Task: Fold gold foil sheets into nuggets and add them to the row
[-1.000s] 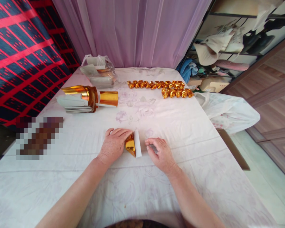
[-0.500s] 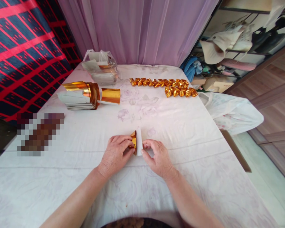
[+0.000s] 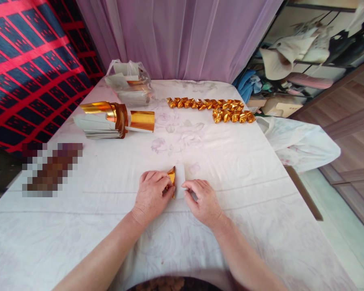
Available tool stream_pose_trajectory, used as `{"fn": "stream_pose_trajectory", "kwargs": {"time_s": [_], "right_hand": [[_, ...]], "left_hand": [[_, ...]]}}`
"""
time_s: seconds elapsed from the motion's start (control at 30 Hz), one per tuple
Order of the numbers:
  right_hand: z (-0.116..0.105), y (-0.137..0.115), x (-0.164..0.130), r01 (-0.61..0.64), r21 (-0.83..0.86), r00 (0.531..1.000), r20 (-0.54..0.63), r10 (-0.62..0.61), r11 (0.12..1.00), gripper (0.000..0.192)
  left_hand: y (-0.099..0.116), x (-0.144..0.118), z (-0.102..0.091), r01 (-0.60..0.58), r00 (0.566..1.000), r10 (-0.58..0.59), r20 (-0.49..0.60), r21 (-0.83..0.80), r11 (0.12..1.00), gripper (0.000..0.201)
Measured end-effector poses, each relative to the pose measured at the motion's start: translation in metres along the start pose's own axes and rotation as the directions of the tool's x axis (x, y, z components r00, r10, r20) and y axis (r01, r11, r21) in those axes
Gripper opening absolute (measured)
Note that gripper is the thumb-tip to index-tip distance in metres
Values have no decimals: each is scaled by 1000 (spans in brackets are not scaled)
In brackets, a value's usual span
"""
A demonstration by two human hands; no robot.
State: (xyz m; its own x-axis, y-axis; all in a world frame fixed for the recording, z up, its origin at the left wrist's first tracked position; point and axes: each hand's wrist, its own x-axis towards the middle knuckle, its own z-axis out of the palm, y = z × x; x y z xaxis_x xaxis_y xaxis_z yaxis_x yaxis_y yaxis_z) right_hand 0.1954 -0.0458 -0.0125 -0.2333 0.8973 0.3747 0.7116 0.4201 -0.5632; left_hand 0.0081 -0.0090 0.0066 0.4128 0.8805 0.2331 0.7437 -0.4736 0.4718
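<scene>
A sheet of gold foil paper (image 3: pixel 179 182) lies partly folded on the table, its white backing face up on the right and a pointed gold fold on the left. My left hand (image 3: pixel 153 190) has closed over the gold fold, thumb and fingertips pressed on it. At the white edge opposite, my right hand (image 3: pixel 203 200) pinches with thumb and forefinger. Much of the gold part is hidden beneath my left fingers.
Folded gold foil pieces (image 3: pixel 204 104) stand in two rows at the back right. A fanned stack of foil sheets (image 3: pixel 101 125), a loose foil sheet (image 3: pixel 142 119) and a plastic bag of sheets (image 3: pixel 130 83) are back left. A pixelated patch covers something at left.
My right hand has shifted slightly right with the paper's white edge, and more white backing lies flat. My left hand stays on the gold fold. The camera view has shifted a little.
</scene>
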Motion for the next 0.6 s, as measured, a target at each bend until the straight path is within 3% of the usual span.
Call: {"fn": "stream_pose_trajectory", "kwargs": {"time_s": [0.23,0.43,0.6], "right_hand": [[1,-1,0,-4,3,1000,14,4,1000,14],[1,0,0,1,-6,1000,23,-1,1000,15],[-2,-2,1,0,20,999,34,-1,1000,18]], "left_hand": [[1,-2,7,67,997,-64,-53,55,996,9],[0,-2,7,77,994,-74,-84,29,997,38],[1,0,3,25,1000,-25,-16,19,999,25]]}}
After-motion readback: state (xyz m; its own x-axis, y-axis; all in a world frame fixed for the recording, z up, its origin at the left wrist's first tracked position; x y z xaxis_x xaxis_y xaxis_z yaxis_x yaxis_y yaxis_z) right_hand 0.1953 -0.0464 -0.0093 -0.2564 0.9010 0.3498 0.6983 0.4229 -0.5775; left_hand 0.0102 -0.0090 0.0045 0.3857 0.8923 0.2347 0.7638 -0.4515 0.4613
